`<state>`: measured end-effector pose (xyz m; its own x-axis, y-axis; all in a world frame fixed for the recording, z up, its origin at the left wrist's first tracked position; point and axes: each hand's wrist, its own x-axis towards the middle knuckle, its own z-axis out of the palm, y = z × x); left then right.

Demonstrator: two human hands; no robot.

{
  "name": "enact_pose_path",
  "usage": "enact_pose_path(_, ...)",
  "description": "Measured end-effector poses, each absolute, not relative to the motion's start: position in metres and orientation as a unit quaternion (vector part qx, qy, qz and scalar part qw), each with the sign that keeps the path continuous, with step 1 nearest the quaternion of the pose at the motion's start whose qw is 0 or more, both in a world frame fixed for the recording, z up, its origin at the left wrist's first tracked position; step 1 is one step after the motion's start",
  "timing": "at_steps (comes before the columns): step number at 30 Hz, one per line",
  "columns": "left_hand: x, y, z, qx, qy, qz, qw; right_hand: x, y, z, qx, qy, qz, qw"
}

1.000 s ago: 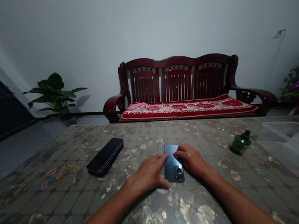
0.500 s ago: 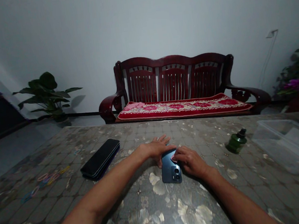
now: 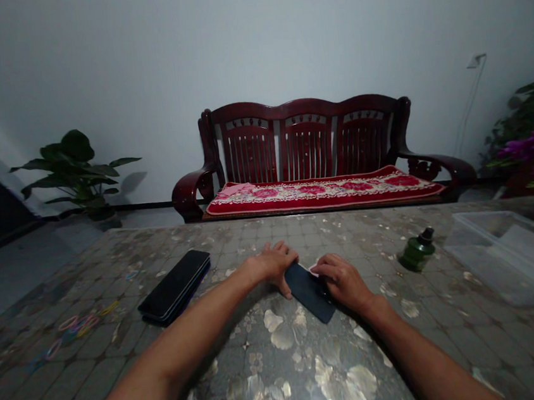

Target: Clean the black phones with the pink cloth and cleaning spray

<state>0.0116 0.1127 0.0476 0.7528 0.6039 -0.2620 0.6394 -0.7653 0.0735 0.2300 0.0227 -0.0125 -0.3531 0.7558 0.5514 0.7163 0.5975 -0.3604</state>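
Observation:
A dark blue phone [image 3: 308, 295] lies at a slant on the patterned tabletop between my hands. With thumb and fingers apart, my left hand [image 3: 277, 267] grips its far left end. My right hand [image 3: 341, 277], fingers pinched together, presses a small pink-and-white piece [image 3: 313, 269], perhaps a pad or cloth, at the phone's right edge. The fingers hide most of that piece, and the phone's camera lenses are hardly visible under the right hand.
Stacked black phones [image 3: 175, 287] lie to the left, near colourful bands [image 3: 77, 325]. To the right stand a green spray bottle [image 3: 418, 250] and a clear plastic box [image 3: 498, 265]. Beyond the table [image 3: 248, 380] are a wooden bench [image 3: 306, 138] and a potted plant [image 3: 80, 172].
The phone has turned on the table, its near end swinging right. Both hands stay on it, the left shifted slightly left. The camera view has moved a little.

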Motion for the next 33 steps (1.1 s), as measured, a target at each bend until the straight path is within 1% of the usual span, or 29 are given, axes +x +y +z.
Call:
enact_pose_path(4, -0.002, 0.092, 0.042, 0.891, 0.441, -0.085, 0.070, 0.234, 0.027, -0.012, -0.472, -0.795, 0.011, 0.380)
enact_pose_path(9, -0.012, 0.066, 0.031, 0.850, 0.523, -0.006, 0.068, 0.232, 0.026, -0.009, -0.498, -0.790, 0.002, 0.357)
enact_pose_path(13, -0.023, 0.054, 0.029, 0.855, 0.513, 0.015, 0.077, 0.228, 0.020, -0.008, -0.516, -0.797, -0.034, 0.312)
enact_pose_path(20, -0.041, 0.047, 0.025, 0.865, 0.479, 0.057, 0.138, 0.218, 0.012, -0.008, -0.559, -0.799, -0.059, 0.215)
enact_pose_path(23, -0.045, 0.047, 0.019, 0.867, 0.470, 0.081, 0.148, 0.213, 0.008, -0.008, -0.550, -0.808, -0.055, 0.206)
enact_pose_path(28, -0.047, 0.052, 0.013, 0.869, 0.458, 0.109, 0.151, 0.206, 0.006, -0.007, -0.492, -0.846, -0.044, 0.201)
enact_pose_path(33, -0.052, 0.052, 0.009, 0.874, 0.448, 0.120, 0.148, 0.217, 0.014, -0.007, -0.548, -0.809, -0.064, 0.204)
